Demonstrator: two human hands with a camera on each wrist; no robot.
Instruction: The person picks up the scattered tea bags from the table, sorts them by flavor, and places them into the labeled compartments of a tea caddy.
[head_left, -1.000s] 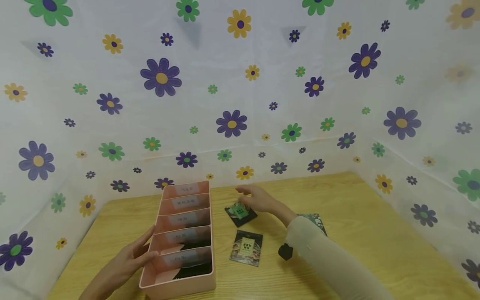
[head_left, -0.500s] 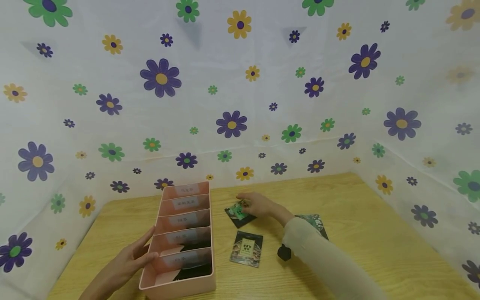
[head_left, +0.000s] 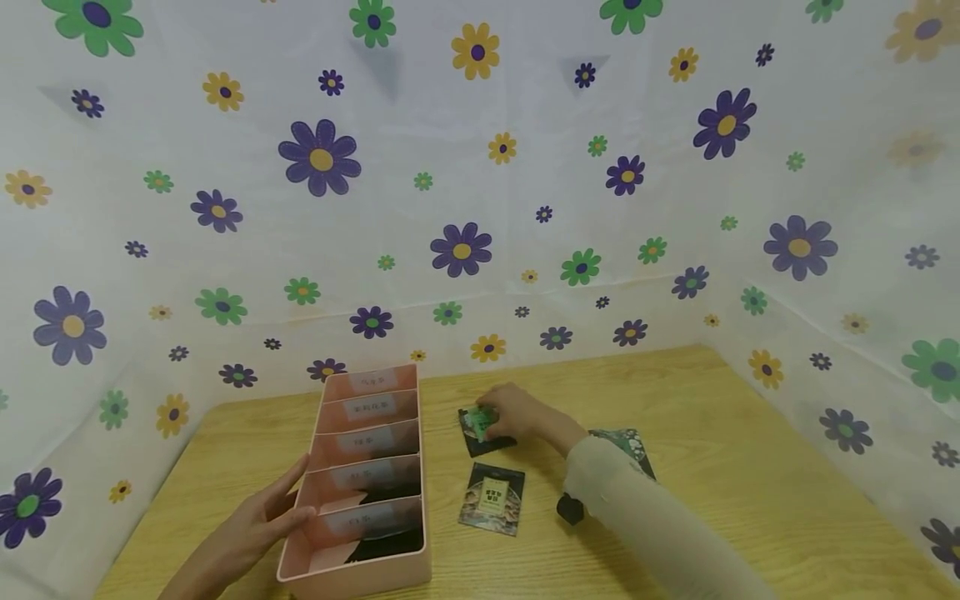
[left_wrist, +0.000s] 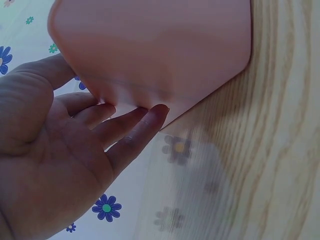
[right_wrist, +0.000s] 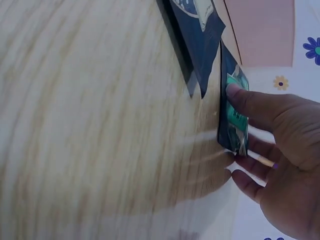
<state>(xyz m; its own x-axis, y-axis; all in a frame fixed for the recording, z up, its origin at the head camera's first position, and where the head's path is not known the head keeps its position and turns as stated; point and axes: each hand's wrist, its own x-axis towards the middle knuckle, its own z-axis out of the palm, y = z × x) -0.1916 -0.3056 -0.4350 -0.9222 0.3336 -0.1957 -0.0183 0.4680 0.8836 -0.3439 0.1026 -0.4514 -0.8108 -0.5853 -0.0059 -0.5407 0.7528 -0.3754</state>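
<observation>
My right hand [head_left: 517, 410] pinches a dark tea sachet with a green label [head_left: 478, 423] at the back of the table. In the right wrist view, the thumb lies on the sachet's green label [right_wrist: 236, 102] and the fingers are behind its edge. A pink divided box [head_left: 426, 517] with labelled dividers stands left of centre. My left hand [head_left: 258, 518] rests against its left side, thumb by the rim; in the left wrist view, nearly straight fingers [left_wrist: 132, 137] touch the outer wall [left_wrist: 160, 45]. Dark packets [head_left: 390, 543] lie partly visible in the front compartments.
A second sachet with a pale label [head_left: 492, 498] lies nearer, right of the box. Another green-patterned sachet [head_left: 630, 442] is partly hidden by the right sleeve [head_left: 637, 500]. A small black object [head_left: 570, 508] is at that forearm. Flower-printed sheeting [head_left: 525, 183] surrounds the wooden table [head_left: 750, 467].
My right hand has closed its thumb and fingers on the green-labelled sachet, which has shifted slightly right and turned. The left hand and box stay in place.
</observation>
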